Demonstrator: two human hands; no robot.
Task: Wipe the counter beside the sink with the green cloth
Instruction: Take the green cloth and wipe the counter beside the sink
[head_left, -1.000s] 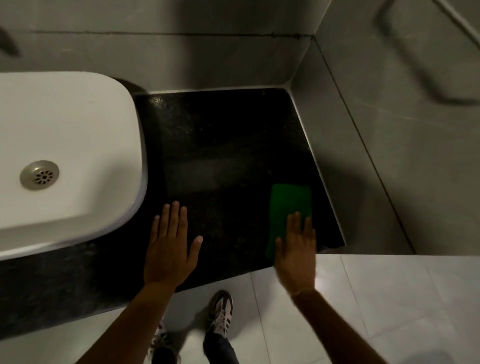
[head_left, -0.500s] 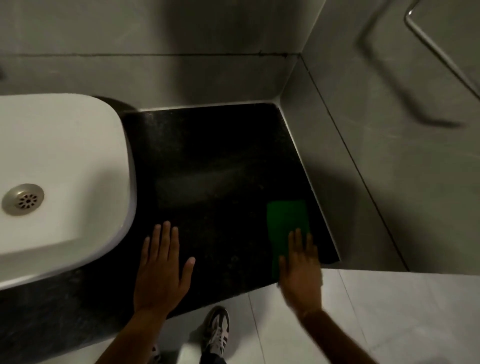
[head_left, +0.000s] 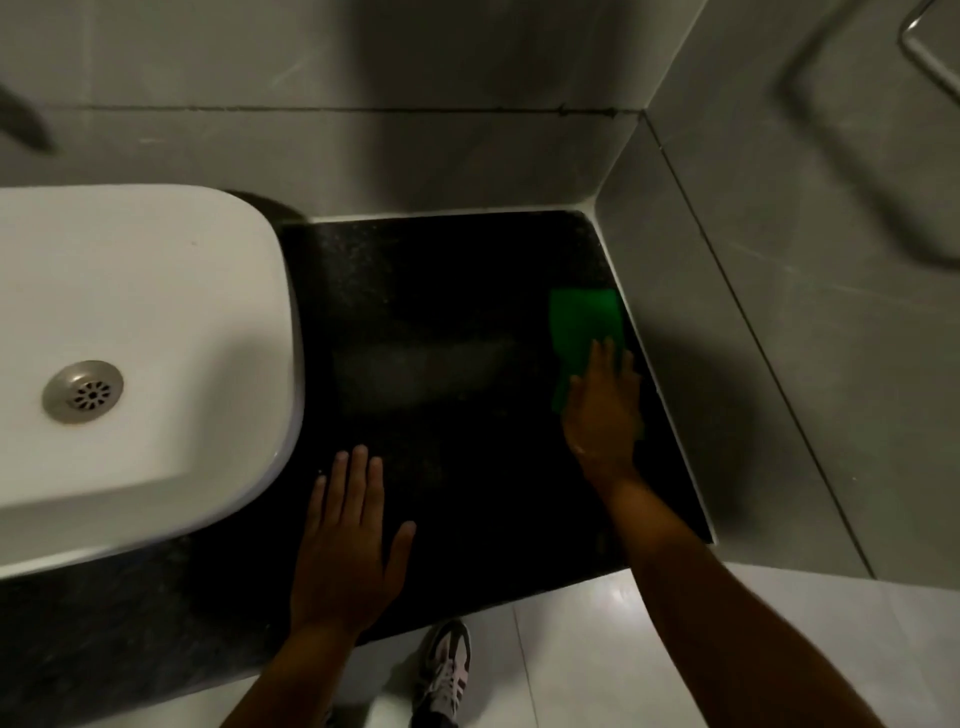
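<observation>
The green cloth (head_left: 584, 325) lies flat on the black speckled counter (head_left: 441, 338), close to the right wall. My right hand (head_left: 605, 410) presses flat on the cloth's near half, fingers pointing away from me, covering that part. My left hand (head_left: 348, 540) rests palm down with fingers spread on the counter's front edge, just right of the white sink (head_left: 135, 364).
The sink has a metal drain (head_left: 83, 391) and overhangs the counter at the left. Grey tiled walls (head_left: 779, 312) close the counter at the back and right. A metal bar (head_left: 930, 57) hangs top right. My shoe (head_left: 447, 670) stands on the pale floor below.
My right hand has pushed the green cloth away from me, from the front edge toward the middle of the counter along the right wall. My left hand stays planted.
</observation>
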